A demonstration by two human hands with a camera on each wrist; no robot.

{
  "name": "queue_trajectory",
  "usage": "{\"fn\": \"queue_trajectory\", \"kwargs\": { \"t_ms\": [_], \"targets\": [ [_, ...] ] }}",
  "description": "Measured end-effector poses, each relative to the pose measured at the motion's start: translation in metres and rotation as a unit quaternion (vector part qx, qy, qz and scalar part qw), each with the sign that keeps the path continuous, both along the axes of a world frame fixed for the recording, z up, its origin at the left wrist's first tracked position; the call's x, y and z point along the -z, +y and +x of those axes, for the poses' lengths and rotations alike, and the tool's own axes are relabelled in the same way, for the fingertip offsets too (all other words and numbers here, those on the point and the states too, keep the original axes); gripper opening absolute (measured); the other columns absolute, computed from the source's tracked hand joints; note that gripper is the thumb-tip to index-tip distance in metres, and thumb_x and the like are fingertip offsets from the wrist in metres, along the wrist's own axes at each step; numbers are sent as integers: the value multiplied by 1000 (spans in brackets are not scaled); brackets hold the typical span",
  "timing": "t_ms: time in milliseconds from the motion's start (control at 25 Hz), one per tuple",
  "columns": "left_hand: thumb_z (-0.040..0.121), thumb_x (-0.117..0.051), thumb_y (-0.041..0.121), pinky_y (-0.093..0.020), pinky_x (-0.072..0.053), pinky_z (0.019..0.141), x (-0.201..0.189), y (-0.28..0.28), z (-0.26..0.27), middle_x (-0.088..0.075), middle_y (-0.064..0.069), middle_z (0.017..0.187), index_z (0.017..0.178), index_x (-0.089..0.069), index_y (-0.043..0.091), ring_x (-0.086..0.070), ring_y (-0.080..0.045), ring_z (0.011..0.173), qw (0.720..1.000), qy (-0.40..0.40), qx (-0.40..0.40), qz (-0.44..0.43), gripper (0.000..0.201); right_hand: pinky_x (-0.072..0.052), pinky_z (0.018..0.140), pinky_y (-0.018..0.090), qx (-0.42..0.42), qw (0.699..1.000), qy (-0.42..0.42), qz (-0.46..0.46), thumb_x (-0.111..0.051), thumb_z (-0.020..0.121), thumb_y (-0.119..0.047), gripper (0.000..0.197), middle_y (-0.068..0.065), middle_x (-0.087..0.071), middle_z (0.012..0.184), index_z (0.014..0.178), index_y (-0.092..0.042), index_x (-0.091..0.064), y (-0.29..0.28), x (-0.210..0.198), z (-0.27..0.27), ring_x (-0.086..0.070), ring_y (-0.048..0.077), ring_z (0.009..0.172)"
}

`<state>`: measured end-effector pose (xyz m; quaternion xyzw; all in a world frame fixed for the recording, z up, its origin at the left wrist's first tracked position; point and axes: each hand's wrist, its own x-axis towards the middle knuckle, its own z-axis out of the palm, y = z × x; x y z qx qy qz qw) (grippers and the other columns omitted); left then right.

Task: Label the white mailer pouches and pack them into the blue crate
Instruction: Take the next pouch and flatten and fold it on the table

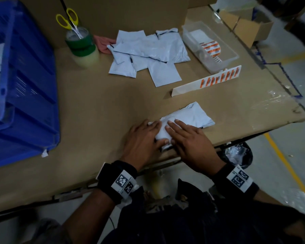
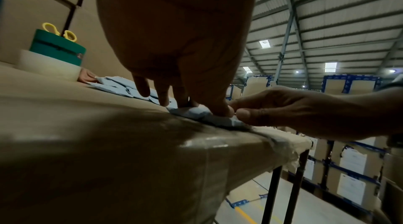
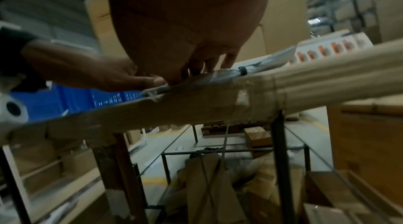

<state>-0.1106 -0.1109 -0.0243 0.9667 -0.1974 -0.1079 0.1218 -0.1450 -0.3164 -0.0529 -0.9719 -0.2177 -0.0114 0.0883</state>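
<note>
A white mailer pouch [image 1: 195, 115] lies flat at the table's near edge, a little right of centre. Both my hands rest on its near end. My left hand [image 1: 143, 138] presses it with straight fingers, thumb lying by the edge. My right hand [image 1: 188, 140] lies flat beside it, fingers stretched over the pouch. In the left wrist view my left fingertips [image 2: 183, 102] touch the pouch [image 2: 196, 113], and my right hand [image 2: 294, 110] meets them there. The blue crate [image 1: 25, 85] stands at the left, with pale pouches inside. A pile of several white pouches [image 1: 148, 53] lies at the back.
A strip of orange labels [image 1: 209, 81] lies behind the pouch. A clear tray [image 1: 188, 36] at the back right holds more labels. Stacked tape rolls [image 1: 79, 44] with yellow scissors [image 1: 67, 18] stand at the back left, beside a pink cloth [image 1: 102, 44]. The table edge [image 1: 236, 134] runs just below my hands.
</note>
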Motion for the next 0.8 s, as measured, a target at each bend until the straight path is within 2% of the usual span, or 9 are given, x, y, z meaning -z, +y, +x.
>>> {"fn": "queue_trajectory", "kwargs": {
  "t_ms": [120,200,360,520,640,720,800],
  "targets": [
    [93,-49,67,-39,-24,113,2,3,5,-42,8,158,153,-39,25,-23,-20,150,1000,0,-4,25,73,-36,117,41,57,998,14,24,-29,109,-39,54,1,-37,164,157,-18,-41,-11,-1,6,-34,18,152],
    [91,-48,70,-41,-25,115,2,5,5,-41,8,158,153,-39,24,-21,-21,151,999,2,-4,32,77,-38,116,44,73,997,15,26,-29,107,-40,56,4,-40,162,156,-17,-43,-14,-7,15,-39,22,149],
    [87,-44,80,-43,-24,118,-1,9,5,-37,7,161,155,-34,25,-22,-22,151,999,16,9,43,89,-39,110,46,16,999,38,-30,-32,104,-46,59,2,-39,163,157,-22,-41,-17,-15,30,-38,25,146],
    [85,-41,85,-41,-23,117,-4,9,8,-38,5,160,156,-34,25,-27,-21,150,999,3,12,47,93,-43,100,46,17,997,38,-69,-24,105,-54,62,-2,-34,166,159,-27,-35,-20,-11,32,-41,27,140],
    [86,-38,85,-42,-21,119,-6,10,9,-32,1,163,160,-24,23,-25,-22,151,998,8,23,49,97,-46,97,48,-1,996,45,-80,-22,103,-63,70,1,-28,168,163,-27,-26,-25,-11,31,-38,29,141],
    [86,-39,84,-43,-20,120,-6,11,9,-28,-1,165,161,-16,23,-22,-22,152,998,16,25,52,100,-50,90,50,-2,994,39,-103,-22,100,-69,76,4,-32,166,162,-26,-25,-24,-15,36,-43,33,136],
    [85,-41,84,-43,-19,121,-6,10,10,-24,-2,167,162,-11,23,-21,-22,153,998,25,27,59,103,-52,88,52,-1,991,48,-128,-20,96,-76,83,5,-34,164,162,-27,-23,-23,-18,43,-44,36,133]
  ]
}}
